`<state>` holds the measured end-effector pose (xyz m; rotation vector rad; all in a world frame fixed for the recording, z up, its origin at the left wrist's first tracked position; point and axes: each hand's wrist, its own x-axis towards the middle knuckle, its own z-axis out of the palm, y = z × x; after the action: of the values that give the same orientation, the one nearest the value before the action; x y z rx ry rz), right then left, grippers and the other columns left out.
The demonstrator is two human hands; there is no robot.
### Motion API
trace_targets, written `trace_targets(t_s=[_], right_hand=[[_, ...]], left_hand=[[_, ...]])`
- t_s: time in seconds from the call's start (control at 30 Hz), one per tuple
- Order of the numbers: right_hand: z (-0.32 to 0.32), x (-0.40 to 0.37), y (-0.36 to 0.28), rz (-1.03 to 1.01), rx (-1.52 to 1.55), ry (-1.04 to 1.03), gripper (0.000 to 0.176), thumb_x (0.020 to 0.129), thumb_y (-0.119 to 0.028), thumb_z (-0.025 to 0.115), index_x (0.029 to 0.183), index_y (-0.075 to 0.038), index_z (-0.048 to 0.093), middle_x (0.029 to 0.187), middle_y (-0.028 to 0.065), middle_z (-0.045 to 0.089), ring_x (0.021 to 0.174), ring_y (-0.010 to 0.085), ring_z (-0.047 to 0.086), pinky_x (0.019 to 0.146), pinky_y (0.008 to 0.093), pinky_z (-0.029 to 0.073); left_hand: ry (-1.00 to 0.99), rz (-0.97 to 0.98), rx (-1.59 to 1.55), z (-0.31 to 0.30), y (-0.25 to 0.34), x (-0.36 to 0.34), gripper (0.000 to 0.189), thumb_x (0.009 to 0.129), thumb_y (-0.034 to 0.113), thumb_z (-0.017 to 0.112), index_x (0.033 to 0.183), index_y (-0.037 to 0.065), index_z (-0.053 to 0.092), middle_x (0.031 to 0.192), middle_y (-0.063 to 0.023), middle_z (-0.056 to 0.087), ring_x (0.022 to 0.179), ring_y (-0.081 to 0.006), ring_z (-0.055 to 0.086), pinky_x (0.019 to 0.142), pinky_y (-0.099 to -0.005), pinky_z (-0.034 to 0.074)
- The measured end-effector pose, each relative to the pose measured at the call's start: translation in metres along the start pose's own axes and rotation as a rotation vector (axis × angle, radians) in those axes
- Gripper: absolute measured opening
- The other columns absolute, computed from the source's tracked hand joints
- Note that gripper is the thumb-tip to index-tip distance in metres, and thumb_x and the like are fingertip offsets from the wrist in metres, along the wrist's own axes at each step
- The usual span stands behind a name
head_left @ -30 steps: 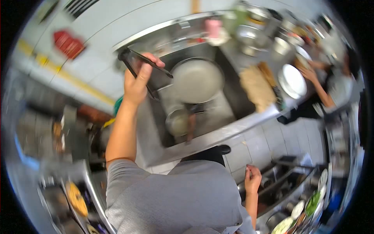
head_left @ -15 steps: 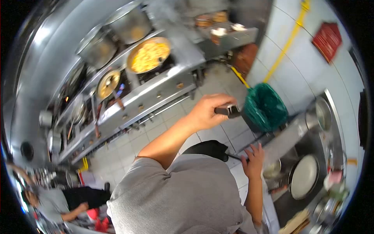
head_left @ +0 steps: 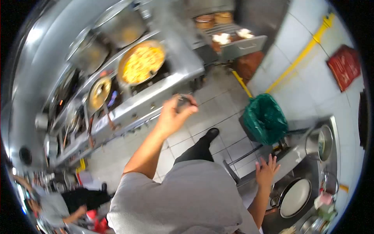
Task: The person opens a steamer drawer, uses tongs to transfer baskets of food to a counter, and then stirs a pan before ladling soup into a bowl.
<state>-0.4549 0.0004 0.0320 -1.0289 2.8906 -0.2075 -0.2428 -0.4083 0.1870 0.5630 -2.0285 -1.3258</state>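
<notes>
My left hand (head_left: 171, 119) is curled around a small dark object (head_left: 183, 103), held over the floor near the stove's front edge. Its kind cannot be made out, as my fingers cover most of it. My right hand (head_left: 267, 171) is spread open above the metal sink edge and holds nothing. Beside that hand, in the sink, lies a wide pan with a white round inside (head_left: 295, 197).
On the stove stand a large pan of yellow food (head_left: 142, 64), a smaller pan (head_left: 100, 93) by a blue flame, and big pots (head_left: 122, 25). A green-lined bin (head_left: 265, 119) stands ahead. Another person (head_left: 54, 204) is at lower left. An open drawer (head_left: 245, 46) juts out.
My left hand has moved left toward the stove with the dark object. My right hand has shifted right and down, fingers spread wider. My view has turned slightly and a foot now shows.
</notes>
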Motion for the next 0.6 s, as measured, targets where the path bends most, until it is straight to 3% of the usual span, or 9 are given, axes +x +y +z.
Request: trace_targets(t_s=[0.07, 0.2, 0.27, 0.4, 0.6], right_hand=[[-0.006, 0.014, 0.004, 0.113, -0.02, 0.001, 0.042, 0.09, -0.043, 0.065, 0.118, -0.012, 0.072, 0.154, 0.0147, 0.042, 0.148, 0.0366, 0.027, 0.12, 0.0617, 0.009], [-0.001, 0.044, -0.005, 0.283, -0.093, 0.053, 0.049, 0.085, -0.051, 0.069, 0.11, -0.01, 0.075, 0.153, 0.0155, 0.043, 0.149, 0.0364, 0.025, 0.12, 0.0616, 0.01], [-0.002, 0.054, -0.01, 0.368, -0.066, 0.046, 0.047, 0.084, -0.05, 0.069, 0.107, -0.01, 0.075, 0.153, 0.0152, 0.043, 0.149, 0.036, 0.024, 0.12, 0.0622, 0.009], [-0.004, 0.071, -0.01, 0.434, -0.113, 0.035, 0.046, 0.084, -0.05, 0.069, 0.106, -0.01, 0.076, 0.153, 0.0141, 0.043, 0.149, 0.0354, 0.023, 0.12, 0.0628, 0.009], [-0.004, 0.075, -0.012, 0.464, -0.099, 0.006, 0.042, 0.082, -0.046, 0.072, 0.105, -0.011, 0.075, 0.152, 0.0124, 0.044, 0.149, 0.0348, 0.024, 0.12, 0.0632, 0.008]], left_hand=[[0.034, -0.048, -0.184, 0.009, 0.019, 0.066, 0.018, 0.091, 0.016, 0.074, 0.099, 0.002, 0.067, 0.094, -0.0054, 0.071, 0.09, -0.0148, 0.067, 0.081, -0.0287, 0.052], [0.21, 0.491, -0.379, 0.042, 0.011, 0.233, 0.017, 0.097, 0.013, 0.064, 0.107, 0.0, 0.064, 0.101, -0.0099, 0.071, 0.096, -0.0167, 0.068, 0.087, -0.0293, 0.051], [0.154, 0.534, -0.403, 0.068, 0.009, 0.313, 0.018, 0.099, 0.014, 0.061, 0.111, -0.001, 0.063, 0.102, -0.0113, 0.071, 0.099, -0.0168, 0.067, 0.089, -0.0304, 0.05], [-0.017, 0.381, -0.233, 0.115, -0.039, 0.448, 0.023, 0.099, 0.021, 0.065, 0.109, 0.001, 0.064, 0.099, -0.0078, 0.072, 0.098, -0.0156, 0.066, 0.09, -0.0312, 0.05], [-0.268, 0.272, -0.175, 0.148, -0.08, 0.506, 0.022, 0.098, 0.023, 0.067, 0.112, 0.006, 0.067, 0.102, -0.0041, 0.072, 0.099, -0.0129, 0.064, 0.091, -0.031, 0.049]])
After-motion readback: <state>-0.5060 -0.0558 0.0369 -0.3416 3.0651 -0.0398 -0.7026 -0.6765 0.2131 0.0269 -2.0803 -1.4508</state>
